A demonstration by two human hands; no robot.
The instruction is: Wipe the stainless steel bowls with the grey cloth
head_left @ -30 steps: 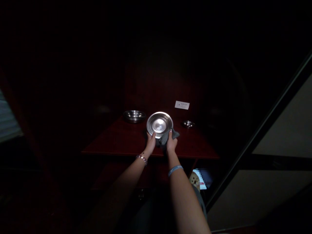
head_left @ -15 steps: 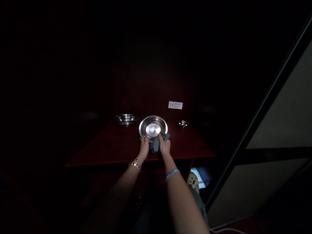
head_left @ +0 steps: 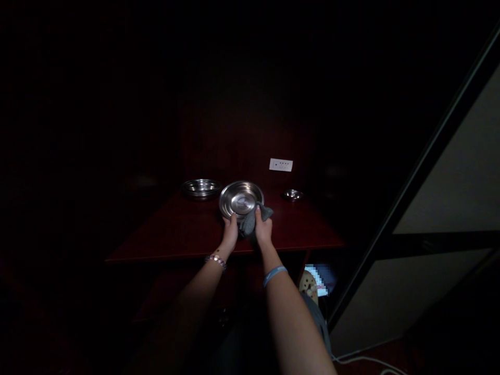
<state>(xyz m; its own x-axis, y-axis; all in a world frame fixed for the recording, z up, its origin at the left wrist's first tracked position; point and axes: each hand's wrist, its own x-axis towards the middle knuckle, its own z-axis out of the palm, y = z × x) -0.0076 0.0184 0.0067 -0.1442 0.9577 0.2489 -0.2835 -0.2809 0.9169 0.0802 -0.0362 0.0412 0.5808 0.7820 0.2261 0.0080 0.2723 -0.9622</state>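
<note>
A shiny steel bowl (head_left: 242, 198) is tilted toward me above the dark red shelf (head_left: 172, 229). My left hand (head_left: 230, 233) grips its near-left rim, thumb on the inside edge. At the near-right rim, my right hand (head_left: 264, 227) is closed on a grey cloth (head_left: 247, 224), which bunches against the bowl; the fingers behind the cloth are hidden. Left of the bowl sits a stack of wide steel bowls (head_left: 201, 188). A small steel bowl (head_left: 292, 195) rests to the right, farther back.
A white socket plate (head_left: 280, 165) is on the back wall. On the right, a dark-framed panel door (head_left: 441, 208) slants across. Below the shelf's right end a beige clog (head_left: 308, 286) shows, with a pale cable (head_left: 359, 358) on the floor.
The bowl has shifted slightly left and up in view, and its tilt has changed a little. Both hands have kept their hold, the cloth staying at the right rim.
</note>
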